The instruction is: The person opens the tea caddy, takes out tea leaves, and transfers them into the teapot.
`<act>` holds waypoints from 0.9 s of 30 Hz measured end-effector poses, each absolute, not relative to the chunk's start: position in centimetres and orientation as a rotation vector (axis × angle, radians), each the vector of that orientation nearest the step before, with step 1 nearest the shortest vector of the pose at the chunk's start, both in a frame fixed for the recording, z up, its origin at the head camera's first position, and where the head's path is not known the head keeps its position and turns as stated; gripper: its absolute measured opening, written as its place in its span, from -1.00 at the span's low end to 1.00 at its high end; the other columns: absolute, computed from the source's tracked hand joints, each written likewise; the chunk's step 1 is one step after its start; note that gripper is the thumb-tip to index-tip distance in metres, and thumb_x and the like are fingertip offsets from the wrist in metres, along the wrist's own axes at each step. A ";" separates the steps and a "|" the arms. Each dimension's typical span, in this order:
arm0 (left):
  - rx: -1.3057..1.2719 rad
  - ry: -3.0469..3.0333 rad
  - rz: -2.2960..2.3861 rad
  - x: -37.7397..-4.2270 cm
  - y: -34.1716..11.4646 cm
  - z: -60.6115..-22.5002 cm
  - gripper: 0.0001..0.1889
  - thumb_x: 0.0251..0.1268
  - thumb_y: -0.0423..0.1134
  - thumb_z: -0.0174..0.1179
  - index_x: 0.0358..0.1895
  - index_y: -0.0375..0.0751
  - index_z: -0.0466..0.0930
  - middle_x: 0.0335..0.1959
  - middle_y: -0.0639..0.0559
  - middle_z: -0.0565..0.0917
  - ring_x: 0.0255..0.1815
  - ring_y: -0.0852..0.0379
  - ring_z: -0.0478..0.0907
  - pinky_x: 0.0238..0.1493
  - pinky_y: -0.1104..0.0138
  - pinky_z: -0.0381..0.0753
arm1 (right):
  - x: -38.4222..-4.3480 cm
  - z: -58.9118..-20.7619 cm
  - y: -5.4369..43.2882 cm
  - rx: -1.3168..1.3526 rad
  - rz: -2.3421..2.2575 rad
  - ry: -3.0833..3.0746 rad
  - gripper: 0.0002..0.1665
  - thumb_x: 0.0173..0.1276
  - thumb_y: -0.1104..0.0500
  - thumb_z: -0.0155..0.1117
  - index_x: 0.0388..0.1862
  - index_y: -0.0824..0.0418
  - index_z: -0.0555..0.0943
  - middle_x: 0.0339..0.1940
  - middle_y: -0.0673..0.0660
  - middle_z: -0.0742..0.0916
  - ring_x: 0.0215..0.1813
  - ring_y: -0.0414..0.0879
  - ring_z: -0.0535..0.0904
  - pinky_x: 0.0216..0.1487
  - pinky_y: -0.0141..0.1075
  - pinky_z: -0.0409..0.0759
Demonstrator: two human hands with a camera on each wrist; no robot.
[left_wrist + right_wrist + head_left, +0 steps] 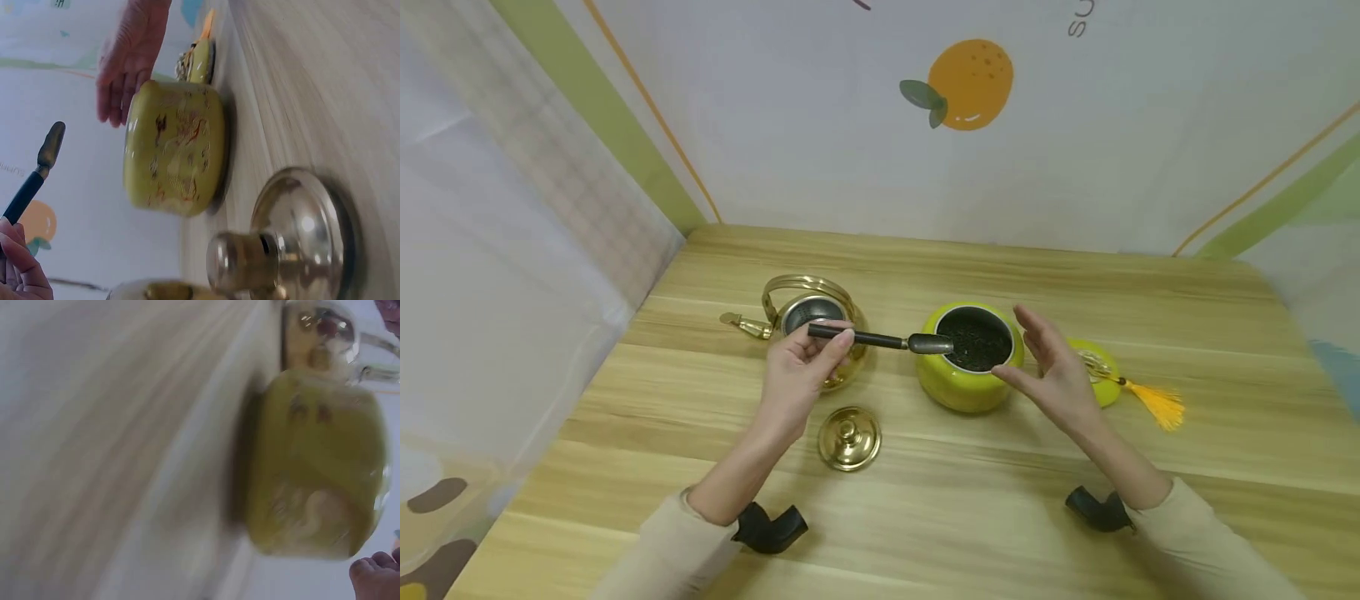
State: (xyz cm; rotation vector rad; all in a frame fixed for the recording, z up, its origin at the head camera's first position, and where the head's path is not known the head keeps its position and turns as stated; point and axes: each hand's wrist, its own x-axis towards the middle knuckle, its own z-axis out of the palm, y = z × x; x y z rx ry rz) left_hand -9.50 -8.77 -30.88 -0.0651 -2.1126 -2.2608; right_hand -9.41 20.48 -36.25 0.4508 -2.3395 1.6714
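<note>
My left hand pinches a slim scoop by its black handle, its dark metal tip reaching over the left rim of a yellow-green jar. Dark, loose bits like tea leaves lie inside the jar. At the jar's right side is my right hand, thumb and fingers spread apart, holding nothing; whether it touches the rim I cannot tell. A gold teapot with a raised handle stands uncovered behind my left hand, which partly hides it. The left wrist view shows the scoop above the jar's height.
A gold knobbed lid lies on the wooden table in front of the teapot. Right of the jar is its yellow-green lid with an orange tassel. Black curved pieces show beside both wrists. A printed curtain hangs behind.
</note>
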 end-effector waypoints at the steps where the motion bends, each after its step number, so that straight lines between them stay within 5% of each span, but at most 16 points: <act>1: -0.089 -2.123 -2.261 -9.7 -8.3 -30.9 -0.88 0.24 -0.41 0.20 -0.18 -0.32 0.62 -0.57 0.15 0.62 -0.55 0.24 0.51 -0.56 0.52 0.42 | -9.4 -36.5 20.8 0.446 1.667 -2.366 -0.08 0.07 0.46 0.38 0.40 0.43 0.16 0.41 0.37 0.28 0.45 0.17 0.14 0.34 -0.55 0.18; 18: -0.294 -2.394 -2.131 -13.2 -3.6 -32.0 -0.79 0.31 -0.32 0.16 -0.08 -0.38 0.61 -0.42 -0.06 0.64 -0.40 0.08 0.57 -0.44 0.42 0.57 | -9.9 -38.5 20.9 0.387 1.726 -2.547 0.11 0.07 0.33 0.45 0.46 0.41 -0.02 0.49 0.37 0.10 0.50 0.17 0.00 0.30 -0.65 0.11; 27: -0.311 -2.496 -1.996 -14.5 -2.9 -32.5 -0.78 0.32 -0.25 0.15 -0.08 -0.31 0.62 -0.36 -0.30 0.64 -0.50 0.24 0.52 -0.37 0.19 0.63 | -9.8 -38.7 20.9 0.366 1.737 -2.540 0.12 0.07 0.33 0.45 0.47 0.40 -0.04 0.51 0.33 0.07 0.51 0.14 -0.01 0.30 -0.66 0.10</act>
